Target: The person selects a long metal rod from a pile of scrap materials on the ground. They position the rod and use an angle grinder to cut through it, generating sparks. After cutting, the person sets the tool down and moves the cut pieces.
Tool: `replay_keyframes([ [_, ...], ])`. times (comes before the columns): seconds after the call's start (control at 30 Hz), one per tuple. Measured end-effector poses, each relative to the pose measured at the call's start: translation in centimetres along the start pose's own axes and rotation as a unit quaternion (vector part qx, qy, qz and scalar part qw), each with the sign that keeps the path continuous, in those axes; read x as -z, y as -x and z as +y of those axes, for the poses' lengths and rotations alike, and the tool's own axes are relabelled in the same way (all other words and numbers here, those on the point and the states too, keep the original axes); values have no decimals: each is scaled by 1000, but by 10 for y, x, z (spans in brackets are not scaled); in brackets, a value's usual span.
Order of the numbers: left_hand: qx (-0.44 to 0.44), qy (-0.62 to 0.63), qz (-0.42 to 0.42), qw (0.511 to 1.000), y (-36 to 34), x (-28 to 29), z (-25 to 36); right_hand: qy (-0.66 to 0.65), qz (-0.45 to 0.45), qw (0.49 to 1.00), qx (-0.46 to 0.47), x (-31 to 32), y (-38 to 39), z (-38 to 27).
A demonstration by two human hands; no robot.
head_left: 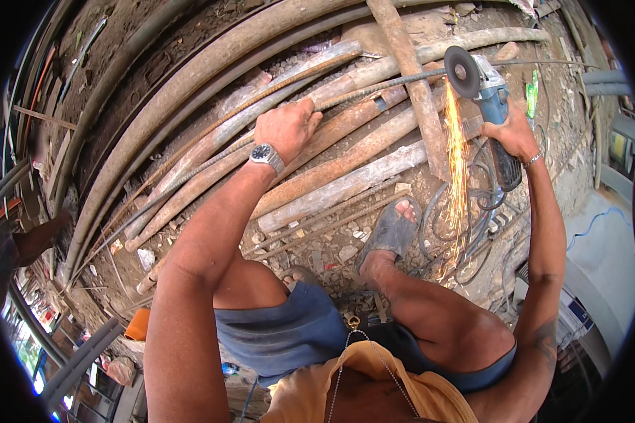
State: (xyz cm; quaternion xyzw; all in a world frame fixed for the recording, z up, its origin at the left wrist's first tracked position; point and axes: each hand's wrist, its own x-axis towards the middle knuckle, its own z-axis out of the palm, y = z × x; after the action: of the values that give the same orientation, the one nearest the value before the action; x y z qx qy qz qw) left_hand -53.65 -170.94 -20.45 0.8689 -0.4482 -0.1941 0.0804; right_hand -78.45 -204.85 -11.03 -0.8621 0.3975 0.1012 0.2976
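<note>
While left hand (287, 129) clamps ribbed steel bar (374, 88), right hand (513, 134) holds angle grinder (496, 99) throwing sparks (456, 169)

Because both hands are busy, two grips to log. Left grip: fingers curled together, clamped on the ribbed steel bar; wristwatch (264, 154) on that wrist. Right grip: clamped around the blue body of the angle grinder, thumb across it; metal bracelet (533, 159) on that wrist. Angle grinder sits upper right, dark cutting disc (463, 72) at the ribbed steel bar, just right of a rusty cross pipe (401, 49). Sparks stream down toward the lower edge, to the right of the sandalled right foot (395, 236). Ribbed steel bar runs from lower left, through the left fist, over the cross pipe to the disc; a thinner-looking stretch shows beyond it. Exact depth of cut: can't tell, too small.

Around: long worn pipes (346, 185) lie side by side on dirt and rubble ground, rusty rod (296, 72) among them, above the left hand. Dark cable (483, 201) loops beneath the grinder, near the sparks. Green wrapper (531, 95) just right of the grinder. Orange container (138, 324) lower left, left of the person's upper arm. Person wears blue shorts (279, 338), yellow top (300, 391).
</note>
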Motion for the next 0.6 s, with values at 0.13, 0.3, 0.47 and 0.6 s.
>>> replay_keyframes([
  [0.13, 1, -5, 9, 1000, 2, -3, -2, 7, -4, 1000, -28, 2, 2, -12],
  [0.3, 5, -5, 10, 1000, 2, -3, 1, 23, 1, 1000, -17, 1, -2, 1],
  [0.47, 11, -10, 11, 1000, 3, -4, 1, 9, 6, 1000, -10, -1, -1, 1],
  [0.6, -5, -9, 44, 999, 5, -9, -1, -12, 5, 1000, -17, -1, 0, -3],
])
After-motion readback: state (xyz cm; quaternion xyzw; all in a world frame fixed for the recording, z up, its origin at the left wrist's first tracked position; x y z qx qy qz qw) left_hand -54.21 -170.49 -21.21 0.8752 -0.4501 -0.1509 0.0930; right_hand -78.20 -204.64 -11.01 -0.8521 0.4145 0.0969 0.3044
